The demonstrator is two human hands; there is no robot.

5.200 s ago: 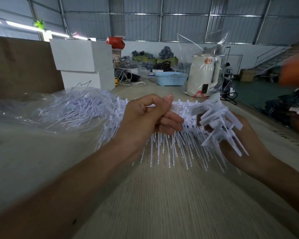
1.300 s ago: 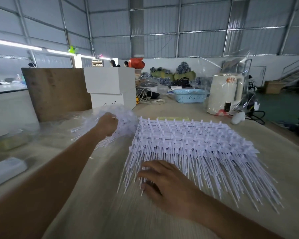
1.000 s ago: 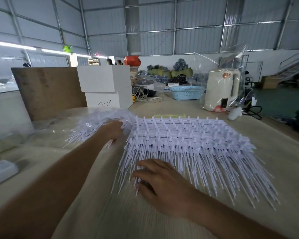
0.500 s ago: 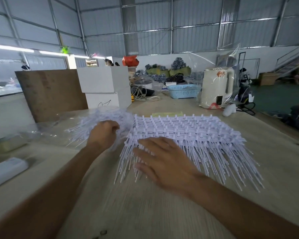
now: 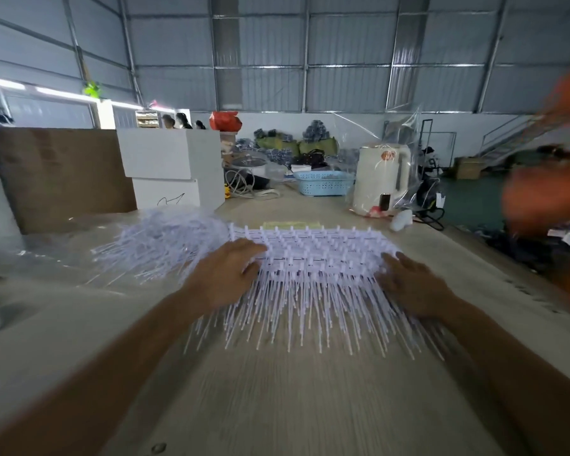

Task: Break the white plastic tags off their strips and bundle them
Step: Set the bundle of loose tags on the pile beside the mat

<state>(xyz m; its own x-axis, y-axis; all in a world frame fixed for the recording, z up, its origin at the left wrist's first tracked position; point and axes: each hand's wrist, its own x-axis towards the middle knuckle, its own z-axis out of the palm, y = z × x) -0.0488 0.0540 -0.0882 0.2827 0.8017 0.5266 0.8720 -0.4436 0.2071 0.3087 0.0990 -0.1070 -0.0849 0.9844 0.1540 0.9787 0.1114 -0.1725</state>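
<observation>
White plastic fills the middle of the head view: a stack of tag strips (image 5: 310, 258) lies flat on the pale table (image 5: 293, 406), its connecting bars running left to right across the far side and its thin pins pointing back toward the person, fanned out over the table edge of the stack. The left hand (image 5: 226, 274) rests on the stack's left end, fingers lightly bent over the bars, and whether they are hooked under the edge cannot be told. The right hand (image 5: 412, 284) lies on the right end, fingers fairly straight and together, pressing down on the pins and not pinching anything. So the strips lie between the two hands, long axis crosswise to both forearms, each hand at one end and about equally near; neither has a strip separated yet. That crosswise lie is what matters next, in my judgement: to break tags free, one hand would have to steady the bars while the other pulls or bends along the pin direction, toward the body. Just left of the stack, touching or nearly touching it, a loose heap of white tags (image 5: 165, 245) spreads over clear plastic sheet (image 5: 46, 258), nearer the left hand. A white kettle (image 5: 380, 179) and blue basket (image 5: 323, 183) stand well beyond, at the far end.
</observation>
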